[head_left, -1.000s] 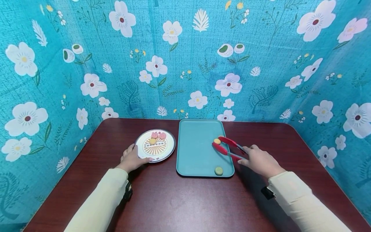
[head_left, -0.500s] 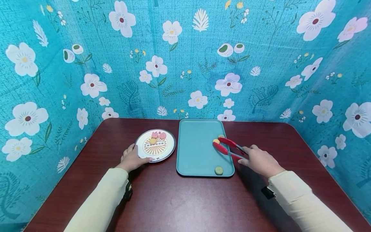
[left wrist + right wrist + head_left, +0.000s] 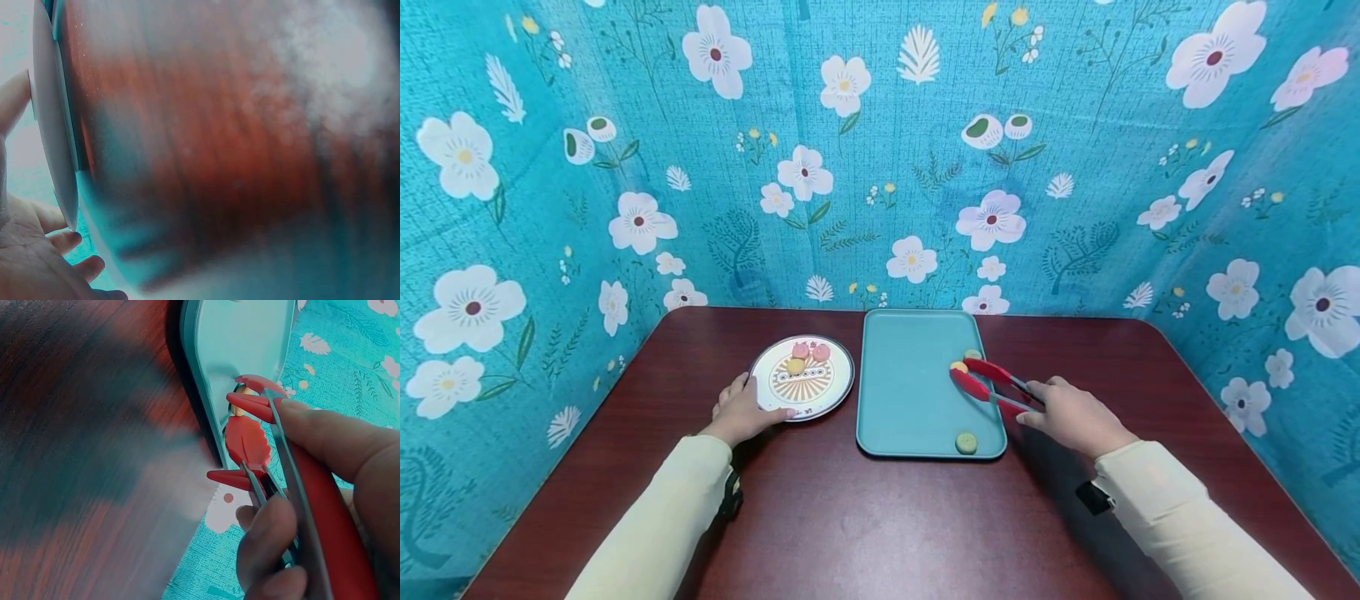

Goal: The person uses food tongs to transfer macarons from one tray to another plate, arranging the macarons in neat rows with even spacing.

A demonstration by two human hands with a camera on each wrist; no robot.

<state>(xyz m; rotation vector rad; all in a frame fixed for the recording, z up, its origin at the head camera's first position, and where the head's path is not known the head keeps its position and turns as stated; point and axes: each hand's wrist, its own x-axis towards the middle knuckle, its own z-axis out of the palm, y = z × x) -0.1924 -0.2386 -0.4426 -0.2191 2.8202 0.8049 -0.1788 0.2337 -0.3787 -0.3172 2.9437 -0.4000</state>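
Observation:
My left hand [image 3: 747, 412] grips the rim of a round white plate [image 3: 837, 392], thumb over the edge; the left wrist view shows the plate [image 3: 55, 119] edge-on. Two pink round macaron-like pieces [image 3: 822, 352] and a yellow one [image 3: 795, 366] lie on the plate. In my right hand [image 3: 1078, 417] is a pair of red-tipped tongs [image 3: 973, 385], reaching over the right side of a teal tray [image 3: 902, 400]. Between the tong tips sits a yellow macaron-like piece [image 3: 959, 367], partly hidden; the right wrist view shows the piece [image 3: 239, 403] against the red tips.
One green round piece [image 3: 966, 442] lies at the tray's near right corner, another green piece [image 3: 972, 355] just behind the tongs. Plate and tray stand side by side on a dark brown table [image 3: 880, 533]. A blue flowered cloth [image 3: 880, 167] hangs behind and at both sides.
The tong tips and the yellow piece between them have shifted slightly left, and the green piece behind them has come into view. My left hand and the plate stay put.

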